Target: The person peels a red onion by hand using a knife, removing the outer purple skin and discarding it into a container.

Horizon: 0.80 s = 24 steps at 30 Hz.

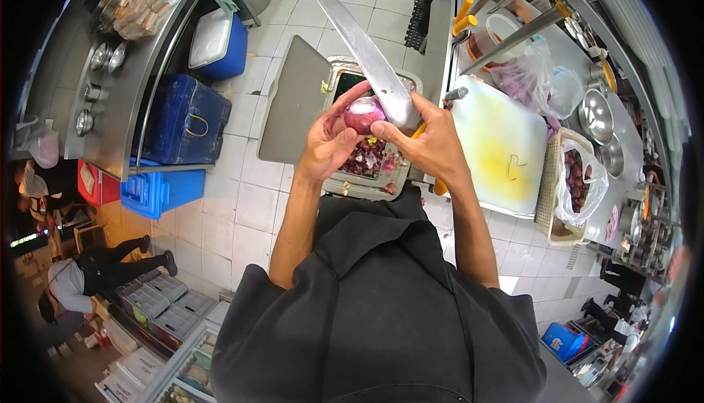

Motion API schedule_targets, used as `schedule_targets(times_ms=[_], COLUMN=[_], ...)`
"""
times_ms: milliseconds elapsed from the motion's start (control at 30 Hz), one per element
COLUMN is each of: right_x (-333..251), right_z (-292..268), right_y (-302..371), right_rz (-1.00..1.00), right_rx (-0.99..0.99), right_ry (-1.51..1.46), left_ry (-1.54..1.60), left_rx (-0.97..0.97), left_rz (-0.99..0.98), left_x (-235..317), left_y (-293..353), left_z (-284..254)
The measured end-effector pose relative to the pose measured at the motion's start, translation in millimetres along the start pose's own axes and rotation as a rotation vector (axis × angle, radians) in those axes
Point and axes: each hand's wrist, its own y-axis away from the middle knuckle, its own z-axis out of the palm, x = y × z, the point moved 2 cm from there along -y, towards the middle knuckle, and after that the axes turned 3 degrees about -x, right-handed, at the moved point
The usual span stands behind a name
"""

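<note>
My left hand [324, 139] is closed round a red onion [363, 115], its fingers behind and thumb in front. A pale patch shows on the onion's upper side. In my right hand [434, 135] is a large chef's knife [367, 55] with a yellow handle, its broad blade slanting up and to the left past the onion. My right thumb reaches toward the onion's lower right side. Below both hands stands an open bin [396, 183] with dark red onion skins [363, 161] in it. Its grey lid [292, 102] hangs open to the left.
At right, a steel counter bears a yellow-stained white cutting board [499, 146] and a basket [548, 198] with a bag of red onions [578, 179]. Blue coolers [183, 121] stand left under a steel table [125, 95]. Other people are at lower left, lower right and upper right.
</note>
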Motion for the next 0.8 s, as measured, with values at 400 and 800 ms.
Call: schedule_targets(times_ms=[400, 800], right_x=[-8, -5], right_z=[-3, -4], right_y=[3, 2], right_rz=[0.074, -0.16], right_rx=[-0.082, 0.057], right_ry=[0.034, 0.015], left_ry=[-0.133, -0.137], left_rx=[0.064, 0.193], left_rz=[0.074, 0.138], left_x=[1, -1], left_y=[-1, -6], left_z=[-1, 6])
